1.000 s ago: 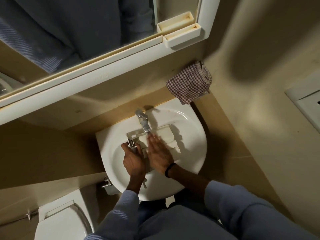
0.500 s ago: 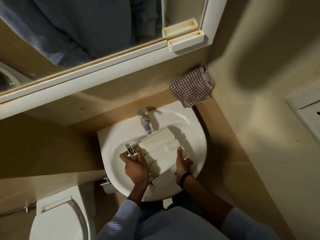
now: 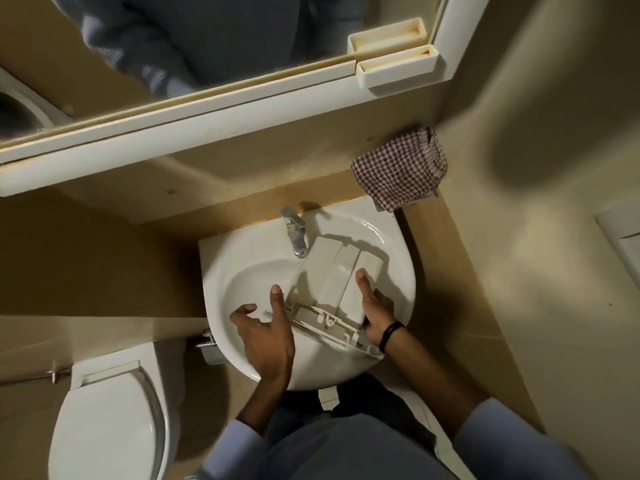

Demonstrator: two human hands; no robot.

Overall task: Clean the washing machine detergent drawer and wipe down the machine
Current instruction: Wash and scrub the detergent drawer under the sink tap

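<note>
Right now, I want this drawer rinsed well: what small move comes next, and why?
Probably grip the drawer with the left hand too: only the right hand holds it, the left is open beside it, and its far end lies by the tap.

Small white sink [image 3: 221, 271] with a chrome faucet [image 3: 294, 233] at the far edge. Checkered cloth [image 3: 398, 171] bunched in the far right corner, just beside the rim. Toilet [image 3: 104, 427] near left, lid down. Mirror [image 3: 173, 39] on the far wall, with a little tray [image 3: 398, 72] on its frame.
</note>
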